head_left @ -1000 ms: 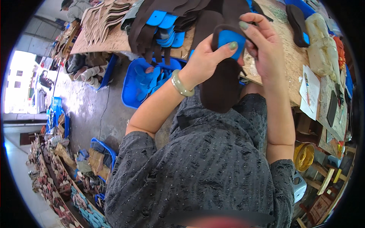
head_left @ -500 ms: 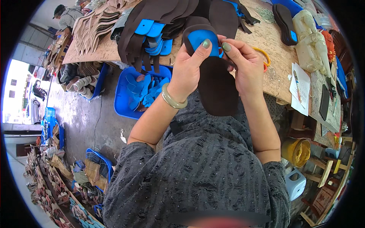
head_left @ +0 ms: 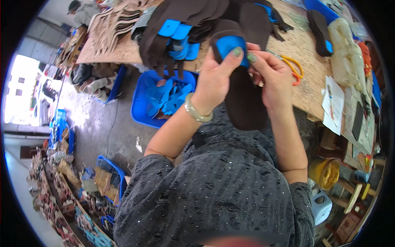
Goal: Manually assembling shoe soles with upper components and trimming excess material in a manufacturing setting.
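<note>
Firstly, left hand (head_left: 218,80): clamped on a dark brown insole (head_left: 247,105), thumb laid over its blue patch (head_left: 228,45), other fingers mostly hidden beneath
Right hand (head_left: 275,76): held just beside the left, thumb and forefinger drawn together near the patch's edge; whether anything was pinched between them could not be told
Dark brown insole, one: reached from the left hand's grip down between the two forearms, over the lap
Bracelet (head_left: 192,110), pale, one: circled the wrist below the left hand
Scissors (head_left: 301,70), orange and yellow handles: lay on the worktable (head_left: 310,92), just right of the right hand
Dark strips (head_left: 185,14), a heap, some with blue tabs: lay ahead and left of the left hand
Blue tub (head_left: 138,108), with blue pieces (head_left: 166,92) inside: stood left of the left hand, on the floor
Paper (head_left: 336,115), white, pen on top: lay right of the right hand and nearer the body
</note>
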The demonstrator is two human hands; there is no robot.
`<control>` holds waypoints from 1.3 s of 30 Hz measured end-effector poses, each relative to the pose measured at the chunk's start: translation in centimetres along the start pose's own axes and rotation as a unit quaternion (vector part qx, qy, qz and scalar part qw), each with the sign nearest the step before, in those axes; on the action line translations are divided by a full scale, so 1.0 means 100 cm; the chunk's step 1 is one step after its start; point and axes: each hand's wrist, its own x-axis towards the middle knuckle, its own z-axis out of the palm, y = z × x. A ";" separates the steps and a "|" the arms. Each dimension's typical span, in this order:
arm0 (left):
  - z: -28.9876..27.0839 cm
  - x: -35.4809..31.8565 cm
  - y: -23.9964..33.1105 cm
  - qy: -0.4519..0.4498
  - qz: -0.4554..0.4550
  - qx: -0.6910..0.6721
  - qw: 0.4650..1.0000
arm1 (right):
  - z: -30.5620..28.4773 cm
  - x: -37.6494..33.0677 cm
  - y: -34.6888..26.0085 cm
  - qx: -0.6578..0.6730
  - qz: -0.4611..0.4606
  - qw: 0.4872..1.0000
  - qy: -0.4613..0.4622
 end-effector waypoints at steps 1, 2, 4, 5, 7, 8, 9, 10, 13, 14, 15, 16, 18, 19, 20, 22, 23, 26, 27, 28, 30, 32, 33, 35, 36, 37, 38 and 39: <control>-0.001 0.002 -0.004 0.013 0.006 0.002 1.000 | 0.006 -0.001 -0.003 -0.002 -0.009 1.000 0.012; -0.001 0.004 -0.007 0.023 0.011 0.002 1.000 | 0.004 0.000 -0.002 -0.035 -0.013 0.999 0.021; -0.007 0.003 -0.007 0.018 0.021 0.020 0.999 | 0.008 0.000 -0.006 -0.082 -0.009 0.997 -0.001; -0.007 0.002 -0.005 0.026 0.024 0.037 0.999 | 0.008 0.001 -0.006 -0.080 -0.006 0.997 -0.003; -0.006 0.000 0.002 0.036 0.026 0.021 0.999 | 0.012 0.004 -0.004 -0.151 0.017 0.988 -0.016; -0.008 -0.001 0.004 0.037 0.025 0.021 0.999 | 0.012 0.006 -0.002 -0.150 0.019 0.988 -0.015; -0.011 -0.002 0.005 0.044 0.014 0.025 0.999 | 0.012 0.008 0.001 -0.154 -0.037 0.987 -0.030; -0.013 0.000 0.007 0.052 0.006 0.031 0.998 | 0.014 0.012 0.003 -0.156 -0.096 0.982 -0.047; -0.011 -0.001 0.016 0.066 0.001 0.008 0.998 | 0.008 0.021 0.002 -0.184 -0.120 0.969 -0.116; -0.012 -0.001 0.019 0.067 0.002 -0.018 0.998 | 0.006 0.020 -0.002 -0.180 -0.125 0.968 -0.121; -0.013 -0.002 0.021 0.067 0.007 -0.012 0.998 | 0.004 0.015 -0.008 -0.175 -0.101 0.972 -0.123; -0.015 -0.004 0.022 0.067 0.003 -0.033 0.997 | 0.003 0.007 -0.012 -0.171 -0.076 0.975 -0.122; -0.016 -0.009 0.026 0.064 0.001 -0.051 0.997 | 0.007 0.002 -0.006 -0.131 -0.075 0.984 -0.093; -0.011 -0.011 0.028 0.061 -0.006 -0.064 0.996 | 0.005 0.001 -0.004 -0.136 -0.036 0.984 -0.110; -0.008 -0.013 0.028 0.059 -0.012 -0.077 0.995 | 0.002 0.000 -0.003 -0.142 0.003 0.982 -0.127; -0.007 -0.015 0.025 0.047 -0.004 -0.071 0.996 | 0.004 0.000 -0.004 -0.112 0.029 0.984 -0.135; -0.008 -0.015 0.025 0.036 0.006 -0.069 0.997 | 0.003 0.001 -0.002 -0.076 0.066 0.984 -0.148; -0.004 -0.017 0.028 0.050 -0.003 -0.070 0.996 | 0.009 0.001 -0.001 -0.013 0.092 0.983 -0.159; -0.005 -0.017 0.028 0.048 0.000 -0.076 0.996 | 0.011 0.002 0.000 0.013 0.081 0.985 -0.152; -0.007 -0.017 0.028 0.051 -0.001 -0.075 0.996 | 0.011 0.002 0.001 0.015 0.084 0.985 -0.153; -0.009 -0.016 0.029 0.028 0.009 -0.023 0.999 | 0.007 0.006 0.004 0.051 0.103 0.981 -0.156; -0.010 -0.014 0.031 0.025 -0.003 -0.038 0.999 | 0.002 0.007 -0.005 0.069 0.117 0.974 -0.182; -0.010 -0.018 0.030 0.015 -0.010 -0.055 0.998 | 0.006 0.004 -0.006 0.059 0.124 0.975 -0.172; -0.011 -0.015 0.029 0.016 -0.007 -0.044 0.999 | 0.007 0.006 0.002 0.069 0.125 0.976 -0.163; -0.011 -0.016 0.029 0.021 -0.001 -0.028 0.999 | 0.007 0.006 0.006 0.083 0.125 0.976 -0.159; -0.012 -0.017 0.028 0.042 -0.006 -0.036 0.998 | 0.009 0.005 0.006 0.085 0.138 0.974 -0.156; -0.012 -0.014 0.028 0.037 -0.003 -0.039 0.999 | 0.009 0.007 0.006 0.081 0.133 0.976 -0.155; -0.012 -0.010 0.028 0.023 0.008 -0.042 0.999 | 0.009 0.010 0.006 0.085 0.133 0.974 -0.161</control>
